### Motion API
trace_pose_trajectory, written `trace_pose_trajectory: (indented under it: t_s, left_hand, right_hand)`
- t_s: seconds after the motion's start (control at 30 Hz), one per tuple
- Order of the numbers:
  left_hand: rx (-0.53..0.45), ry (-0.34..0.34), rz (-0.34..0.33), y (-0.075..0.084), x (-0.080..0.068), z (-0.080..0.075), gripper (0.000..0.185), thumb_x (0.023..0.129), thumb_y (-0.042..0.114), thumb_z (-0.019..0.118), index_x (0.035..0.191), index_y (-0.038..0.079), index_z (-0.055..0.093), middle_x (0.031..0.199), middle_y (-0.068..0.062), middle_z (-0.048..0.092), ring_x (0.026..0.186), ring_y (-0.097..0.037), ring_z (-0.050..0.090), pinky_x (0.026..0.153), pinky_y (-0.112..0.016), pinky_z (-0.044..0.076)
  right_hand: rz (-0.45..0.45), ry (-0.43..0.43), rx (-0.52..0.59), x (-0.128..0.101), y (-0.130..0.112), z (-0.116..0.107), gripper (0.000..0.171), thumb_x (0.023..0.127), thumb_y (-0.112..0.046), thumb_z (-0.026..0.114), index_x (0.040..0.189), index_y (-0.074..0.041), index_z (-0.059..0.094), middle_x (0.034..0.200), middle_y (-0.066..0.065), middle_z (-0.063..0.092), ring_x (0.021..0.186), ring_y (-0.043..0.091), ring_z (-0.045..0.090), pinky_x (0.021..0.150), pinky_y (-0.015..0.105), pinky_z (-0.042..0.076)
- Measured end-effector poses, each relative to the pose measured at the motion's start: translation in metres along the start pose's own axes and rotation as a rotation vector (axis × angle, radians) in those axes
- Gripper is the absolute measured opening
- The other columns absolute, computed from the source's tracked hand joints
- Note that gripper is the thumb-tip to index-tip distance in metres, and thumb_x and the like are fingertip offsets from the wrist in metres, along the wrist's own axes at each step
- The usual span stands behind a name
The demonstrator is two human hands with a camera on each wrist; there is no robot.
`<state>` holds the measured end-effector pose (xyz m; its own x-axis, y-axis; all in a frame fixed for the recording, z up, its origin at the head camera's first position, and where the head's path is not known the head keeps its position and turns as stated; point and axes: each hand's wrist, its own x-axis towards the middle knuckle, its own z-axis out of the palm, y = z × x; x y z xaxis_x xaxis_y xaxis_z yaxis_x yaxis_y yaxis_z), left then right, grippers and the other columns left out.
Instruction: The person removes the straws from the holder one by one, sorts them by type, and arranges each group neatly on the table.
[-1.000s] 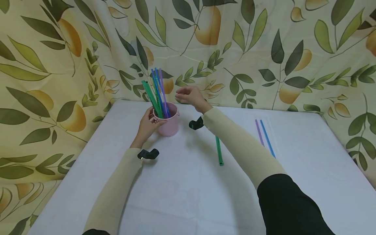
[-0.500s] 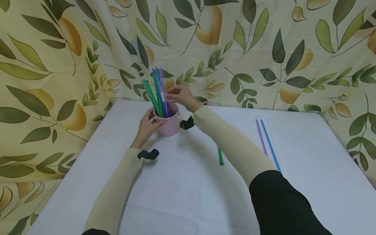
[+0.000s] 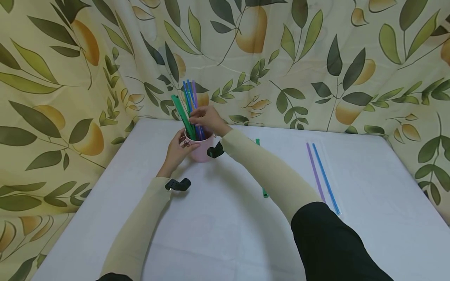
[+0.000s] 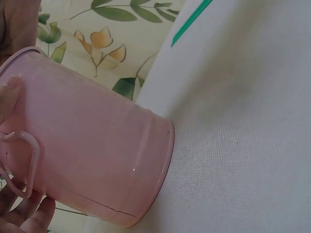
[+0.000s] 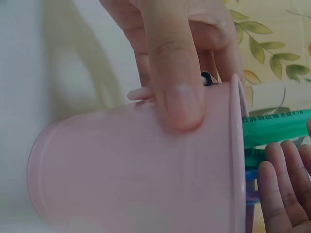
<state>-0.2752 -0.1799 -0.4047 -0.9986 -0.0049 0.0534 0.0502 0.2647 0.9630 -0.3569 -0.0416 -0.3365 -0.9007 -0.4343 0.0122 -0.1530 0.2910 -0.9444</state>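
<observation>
My left hand [image 3: 175,151] grips a small pink metal bucket [image 3: 201,153] by its rim and side. Its thumb [image 5: 182,104] lies along the outer wall in the right wrist view. Several green straws [image 3: 180,111], along with blue straws [image 3: 189,93] and a purple straw [image 3: 194,90], lean in the bucket. My right hand [image 3: 209,119] is over the bucket's mouth, its fingertips at the green straws. In the right wrist view the printed green straw [image 5: 274,128] runs behind several of its fingers [image 5: 274,194]; whether they pinch it is hidden.
A loose green straw [image 3: 265,191] lies on the white table, partly hidden beneath my right forearm. Farther right, a purple straw [image 3: 314,171] and a blue straw [image 3: 325,175] lie side by side. Leaf-patterned cloth [image 3: 267,70] hangs behind the table.
My right hand has moved left from beside the bucket to the straws inside it. My left hand keeps its grip on the bucket, which stays in place.
</observation>
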Motion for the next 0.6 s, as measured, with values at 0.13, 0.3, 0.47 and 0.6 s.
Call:
trace_pose_trajectory:
  t_s: [0.13, 0.3, 0.47, 0.6]
  left_hand:
    - [-0.006, 0.009, 0.008, -0.018, 0.010, 0.000, 0.077, 0.082, 0.024, 0.072, 0.146, 0.015, 0.030, 0.147, -0.011, 0.037, 0.135, -0.027, 0.037, 0.112, -0.039, 0.037]
    - [-0.004, 0.014, 0.022, -0.019, 0.009, 0.000, 0.076, 0.083, 0.023, 0.072, 0.146, 0.014, 0.030, 0.146, -0.012, 0.038, 0.135, -0.029, 0.038, 0.112, -0.040, 0.037]
    - [0.009, 0.025, 0.041, -0.025, 0.011, 0.001, 0.077, 0.082, 0.029, 0.072, 0.145, 0.015, 0.031, 0.145, -0.010, 0.039, 0.133, -0.027, 0.039, 0.111, -0.039, 0.039]
    - [0.025, 0.028, 0.046, -0.026, 0.012, 0.001, 0.076, 0.082, 0.030, 0.072, 0.145, 0.014, 0.032, 0.145, -0.010, 0.039, 0.132, -0.027, 0.039, 0.110, -0.039, 0.040]
  right_hand:
    - [0.005, -0.006, -0.024, 0.001, -0.001, 0.005, 0.026, 0.087, -0.011, 0.066, 0.110, 0.001, 0.064, 0.109, 0.017, 0.066, 0.095, 0.019, 0.061, 0.088, 0.030, 0.056]
    - [0.015, -0.011, -0.037, 0.001, -0.001, 0.009, 0.024, 0.086, -0.011, 0.067, 0.107, 0.000, 0.065, 0.108, 0.016, 0.066, 0.095, 0.019, 0.061, 0.089, 0.031, 0.055]
    - [0.019, -0.007, -0.072, 0.001, -0.001, 0.011, 0.023, 0.085, -0.011, 0.068, 0.106, -0.001, 0.067, 0.106, 0.015, 0.067, 0.093, 0.018, 0.059, 0.088, 0.029, 0.056]
    - [0.006, -0.008, -0.098, 0.002, -0.001, 0.013, 0.022, 0.084, -0.009, 0.069, 0.104, 0.000, 0.068, 0.104, 0.015, 0.067, 0.087, 0.016, 0.058, 0.083, 0.027, 0.057]
